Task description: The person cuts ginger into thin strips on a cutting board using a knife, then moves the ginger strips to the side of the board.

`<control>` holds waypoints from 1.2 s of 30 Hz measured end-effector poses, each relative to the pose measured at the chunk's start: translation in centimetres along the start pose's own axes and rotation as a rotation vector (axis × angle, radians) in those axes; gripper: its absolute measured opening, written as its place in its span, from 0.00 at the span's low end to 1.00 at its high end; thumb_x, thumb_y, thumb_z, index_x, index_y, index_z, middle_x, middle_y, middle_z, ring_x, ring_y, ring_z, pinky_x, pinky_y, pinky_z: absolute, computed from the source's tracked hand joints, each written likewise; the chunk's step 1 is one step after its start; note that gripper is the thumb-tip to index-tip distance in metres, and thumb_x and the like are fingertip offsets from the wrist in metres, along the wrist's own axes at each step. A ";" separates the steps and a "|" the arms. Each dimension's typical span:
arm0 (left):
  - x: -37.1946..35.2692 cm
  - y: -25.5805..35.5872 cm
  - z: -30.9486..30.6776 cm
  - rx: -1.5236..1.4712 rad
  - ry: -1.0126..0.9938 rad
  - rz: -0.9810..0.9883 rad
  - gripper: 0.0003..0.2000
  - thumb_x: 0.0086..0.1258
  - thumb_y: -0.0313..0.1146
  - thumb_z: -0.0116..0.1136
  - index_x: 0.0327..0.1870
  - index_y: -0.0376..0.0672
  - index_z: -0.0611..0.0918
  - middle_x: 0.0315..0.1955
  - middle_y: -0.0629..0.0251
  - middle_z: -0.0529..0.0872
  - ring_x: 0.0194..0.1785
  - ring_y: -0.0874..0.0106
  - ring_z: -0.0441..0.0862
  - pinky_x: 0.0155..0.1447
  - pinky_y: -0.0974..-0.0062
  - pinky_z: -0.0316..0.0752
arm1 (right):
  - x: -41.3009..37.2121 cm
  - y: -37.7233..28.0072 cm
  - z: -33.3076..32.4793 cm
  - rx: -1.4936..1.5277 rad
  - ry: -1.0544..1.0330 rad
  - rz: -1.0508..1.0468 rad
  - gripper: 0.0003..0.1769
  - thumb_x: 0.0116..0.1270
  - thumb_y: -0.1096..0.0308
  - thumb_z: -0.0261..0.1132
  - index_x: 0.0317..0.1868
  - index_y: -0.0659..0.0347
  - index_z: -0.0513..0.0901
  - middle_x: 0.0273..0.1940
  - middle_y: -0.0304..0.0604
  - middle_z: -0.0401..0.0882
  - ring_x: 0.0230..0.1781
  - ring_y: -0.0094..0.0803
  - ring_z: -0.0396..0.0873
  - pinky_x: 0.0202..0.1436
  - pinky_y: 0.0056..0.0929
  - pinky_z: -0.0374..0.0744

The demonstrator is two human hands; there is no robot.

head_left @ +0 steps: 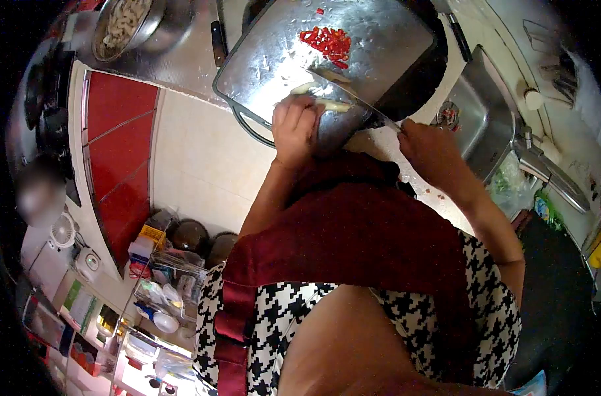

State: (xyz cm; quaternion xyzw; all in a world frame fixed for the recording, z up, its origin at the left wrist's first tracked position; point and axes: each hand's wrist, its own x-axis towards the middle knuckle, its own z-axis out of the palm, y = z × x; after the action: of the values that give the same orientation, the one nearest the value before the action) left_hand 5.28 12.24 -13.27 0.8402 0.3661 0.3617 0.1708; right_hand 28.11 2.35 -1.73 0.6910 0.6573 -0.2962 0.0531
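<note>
On a shiny metal cutting board (393, 39) lies a heap of chopped red chili (328, 45). My right hand (434, 153) is wrapped round the handle of a kitchen knife (363, 99), whose blade slants up and left across the board. My left hand (295, 125) has its fingers curled down at the board's near edge, on a pale yellow, elongated piece of food (333, 105). Similar pale pieces lie close to the blade; glare makes their exact kind hard to tell. The blade's tip is just beyond my left fingertips.
At the far left stands a metal bowl (125, 26) of pale food pieces. Beside the board rests another dark-handled utensil (218, 45). A steel sink (488, 109) with a faucet (554, 175) is on the right, a plastic bag (511, 185) near it. Red cabinet doors (119, 132) stand left.
</note>
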 end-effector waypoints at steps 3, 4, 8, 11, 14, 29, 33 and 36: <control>0.1 0.2 -0.2 -0.005 -0.014 -0.022 0.05 0.55 0.28 0.66 0.31 0.42 0.82 0.39 0.62 0.83 0.45 0.59 0.79 0.48 0.62 0.73 | -1.1 0.2 -0.5 0.033 -0.007 0.050 0.10 0.69 0.62 0.57 0.36 0.61 0.74 0.26 0.51 0.78 0.27 0.53 0.79 0.32 0.50 0.75; 0.3 0.4 -0.4 0.007 -0.029 -0.035 0.05 0.55 0.28 0.66 0.31 0.42 0.82 0.39 0.62 0.83 0.46 0.58 0.79 0.49 0.60 0.73 | -1.1 0.3 -0.8 0.042 0.024 0.048 0.10 0.69 0.63 0.57 0.35 0.60 0.74 0.26 0.52 0.78 0.27 0.53 0.79 0.31 0.50 0.75; 0.4 0.0 -0.1 -0.004 -0.039 0.011 0.05 0.56 0.28 0.64 0.33 0.44 0.83 0.41 0.63 0.83 0.49 0.58 0.80 0.53 0.56 0.73 | -0.4 0.6 -1.6 0.045 0.148 0.003 0.09 0.69 0.63 0.58 0.35 0.60 0.74 0.25 0.51 0.77 0.27 0.53 0.78 0.30 0.49 0.74; 0.2 -0.4 -0.1 -0.012 -0.070 0.052 0.05 0.56 0.27 0.64 0.34 0.44 0.82 0.43 0.62 0.83 0.51 0.58 0.80 0.54 0.55 0.73 | 1.2 0.6 -2.1 0.051 0.187 -0.071 0.09 0.68 0.64 0.59 0.35 0.60 0.73 0.25 0.51 0.77 0.27 0.52 0.78 0.30 0.48 0.75; 0.0 -0.6 0.4 -0.025 -0.033 0.061 0.06 0.56 0.29 0.64 0.34 0.45 0.82 0.42 0.64 0.83 0.49 0.59 0.79 0.55 0.56 0.71 | 2.3 0.6 -1.8 0.040 0.156 -0.107 0.09 0.68 0.64 0.59 0.35 0.60 0.73 0.25 0.50 0.77 0.27 0.52 0.78 0.30 0.48 0.75; -0.1 0.1 -0.2 0.064 -0.082 -0.028 0.05 0.58 0.30 0.64 0.34 0.45 0.82 0.41 0.63 0.81 0.48 0.60 0.77 0.51 0.59 0.70 | -0.1 2.4 -2.3 -0.070 0.048 -0.105 0.09 0.68 0.62 0.59 0.37 0.58 0.73 0.25 0.50 0.79 0.27 0.49 0.80 0.29 0.49 0.76; 0.1 0.4 -0.3 0.067 -0.070 -0.029 0.06 0.57 0.29 0.64 0.34 0.43 0.81 0.43 0.62 0.81 0.49 0.58 0.76 0.51 0.59 0.70 | 2.1 1.4 -1.9 0.061 0.167 -0.167 0.09 0.67 0.64 0.60 0.34 0.59 0.74 0.24 0.50 0.76 0.27 0.52 0.78 0.30 0.48 0.74; -0.1 0.2 0.0 0.031 -0.058 -0.039 0.07 0.57 0.29 0.65 0.34 0.42 0.81 0.43 0.61 0.80 0.49 0.57 0.76 0.51 0.60 0.70 | 3.8 0.0 -2.0 0.021 0.141 -0.226 0.08 0.66 0.64 0.62 0.33 0.59 0.74 0.23 0.48 0.76 0.26 0.48 0.79 0.29 0.46 0.75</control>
State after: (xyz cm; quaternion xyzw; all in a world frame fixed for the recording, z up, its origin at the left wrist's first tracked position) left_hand 5.32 12.06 -13.15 0.8455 0.3832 0.3281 0.1752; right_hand 28.62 6.59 -1.96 0.6320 0.7299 -0.2581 -0.0342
